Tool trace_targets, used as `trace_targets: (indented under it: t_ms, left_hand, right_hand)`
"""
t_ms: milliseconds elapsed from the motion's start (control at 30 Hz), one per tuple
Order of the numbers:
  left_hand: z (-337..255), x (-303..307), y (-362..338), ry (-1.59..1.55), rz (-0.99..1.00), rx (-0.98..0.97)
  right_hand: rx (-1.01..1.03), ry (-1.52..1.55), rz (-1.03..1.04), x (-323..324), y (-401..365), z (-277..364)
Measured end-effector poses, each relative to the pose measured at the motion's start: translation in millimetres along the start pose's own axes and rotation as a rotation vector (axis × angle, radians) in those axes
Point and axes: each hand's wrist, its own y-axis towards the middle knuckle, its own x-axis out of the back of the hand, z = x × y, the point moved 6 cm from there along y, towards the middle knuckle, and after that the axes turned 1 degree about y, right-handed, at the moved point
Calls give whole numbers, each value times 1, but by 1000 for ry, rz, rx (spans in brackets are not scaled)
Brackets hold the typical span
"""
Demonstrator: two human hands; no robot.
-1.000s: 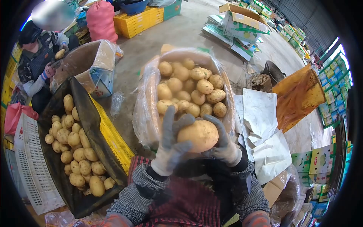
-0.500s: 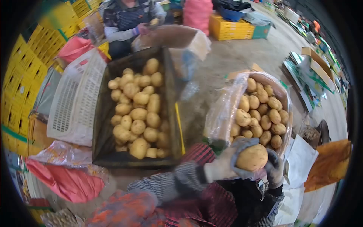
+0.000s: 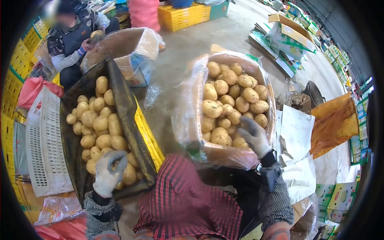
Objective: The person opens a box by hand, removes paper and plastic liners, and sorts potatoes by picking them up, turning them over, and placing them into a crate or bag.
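My left hand [image 3: 107, 175], in a grey-white work glove, is over the near end of a crate [image 3: 138, 160] lined with dark cloth. Its fingers are bent and apart, right at the potatoes [image 3: 103, 123] piled there. In a matching glove, my right hand [image 3: 256, 138] is open above the near right corner of a cardboard box [image 3: 224, 155] with a clear plastic liner. Potatoes [image 3: 227, 100] fill that box, and the fingertips overlap several of them. Neither hand has a potato in its grip.
Across from me a person [image 3: 74, 44] holds a potato beside another lined carton [image 3: 120, 50]. A white slatted crate [image 3: 46, 144] leans at the left. White paper sheets [image 3: 296, 140] and an orange-brown sheet [image 3: 336, 124] lie right of the box. Yellow crates [image 3: 184, 17] stand behind.
The large potato held between both hands has been let go. My left hand has moved left to the dark-lined crate, while the right is over the box. The view has swung right.
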Motion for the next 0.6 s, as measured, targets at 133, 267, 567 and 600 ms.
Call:
trace_targets:
  t_ms: [133, 267, 567, 600]
  left_hand:
    - [-133, -37, 45, -393, -277, -318]
    - [-185, -160, 69, -993, 66, -268]
    - [-172, -209, 89, -1434, 211, 48]
    - [-176, -213, 85, -1417, 274, 12]
  right_hand:
    - [455, -810, 23, -67, 63, 40]
    - [215, -877, 157, -110, 115, 17]
    - [-87, 634, 257, -48, -12, 71]
    - [-59, 456, 198, -43, -24, 79]
